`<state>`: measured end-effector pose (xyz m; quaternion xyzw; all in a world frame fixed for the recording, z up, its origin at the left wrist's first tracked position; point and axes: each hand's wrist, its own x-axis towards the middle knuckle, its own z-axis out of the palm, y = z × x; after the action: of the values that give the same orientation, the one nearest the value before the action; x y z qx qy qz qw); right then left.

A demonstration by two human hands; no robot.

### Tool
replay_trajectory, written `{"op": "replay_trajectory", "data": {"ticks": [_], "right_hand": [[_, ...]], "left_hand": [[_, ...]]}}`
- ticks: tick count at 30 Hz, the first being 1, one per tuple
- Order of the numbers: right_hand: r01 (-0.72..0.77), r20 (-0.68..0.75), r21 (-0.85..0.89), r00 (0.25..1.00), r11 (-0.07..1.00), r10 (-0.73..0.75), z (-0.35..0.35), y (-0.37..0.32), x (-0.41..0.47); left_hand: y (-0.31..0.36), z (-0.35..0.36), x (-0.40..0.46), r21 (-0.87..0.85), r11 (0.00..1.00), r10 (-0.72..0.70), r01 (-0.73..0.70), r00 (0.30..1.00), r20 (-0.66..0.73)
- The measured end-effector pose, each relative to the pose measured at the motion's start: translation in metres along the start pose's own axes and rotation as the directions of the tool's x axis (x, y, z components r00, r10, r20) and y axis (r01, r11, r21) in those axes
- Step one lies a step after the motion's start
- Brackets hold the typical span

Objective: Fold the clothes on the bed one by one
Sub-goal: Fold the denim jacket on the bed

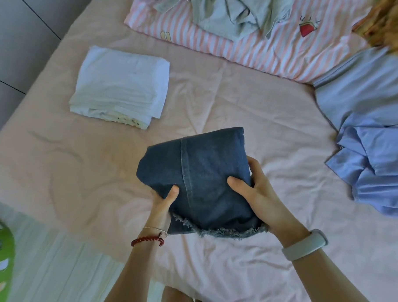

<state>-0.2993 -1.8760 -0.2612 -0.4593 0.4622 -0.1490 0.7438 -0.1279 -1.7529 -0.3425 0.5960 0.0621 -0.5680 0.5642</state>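
The pale pink bed (218,101) spreads before you, with a pink-and-white striped quilt (221,42) at its far edge, a crumpled light blue shirt (374,144) on the right and a folded white garment (121,85) on the left. Near the middle you hold a folded dark blue denim piece with a frayed hem (201,173). Your right hand (260,197) clasps its right side, thumb on top, while your left hand (164,201) grips its lower left corner.
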Motion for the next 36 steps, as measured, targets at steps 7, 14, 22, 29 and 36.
{"op": "replay_trajectory", "data": {"ticks": [7,14,22,29,36], "right_hand": [[-0.028,-0.242,0.075,0.969,0.997,0.045,-0.031,-0.001,-0.013],[-0.198,-0.092,0.262,0.969,0.944,0.229,-0.004,0.025,-0.028],[-0.113,-0.018,0.054,0.993,0.992,0.114,0.085,-0.013,0.021],[0.236,-0.12,-0.152,0.96,0.96,-0.254,0.189,-0.099,0.156],[0.023,-0.262,-0.5,0.949,0.866,-0.177,0.23,-0.066,0.269]], "left_hand": [[0.023,0.019,-0.013,0.003,1.0,0.007,-0.007,0.996,0.092],[0.041,-0.007,-0.034,0.145,0.989,-0.003,-0.01,0.996,0.09],[0.131,-0.074,-0.025,0.293,0.951,0.074,-0.101,0.992,0.101],[0.321,-0.085,0.082,0.449,0.709,0.467,-0.544,0.839,0.279],[0.345,-0.128,0.21,0.689,0.528,0.312,-0.497,0.868,0.387]]}}
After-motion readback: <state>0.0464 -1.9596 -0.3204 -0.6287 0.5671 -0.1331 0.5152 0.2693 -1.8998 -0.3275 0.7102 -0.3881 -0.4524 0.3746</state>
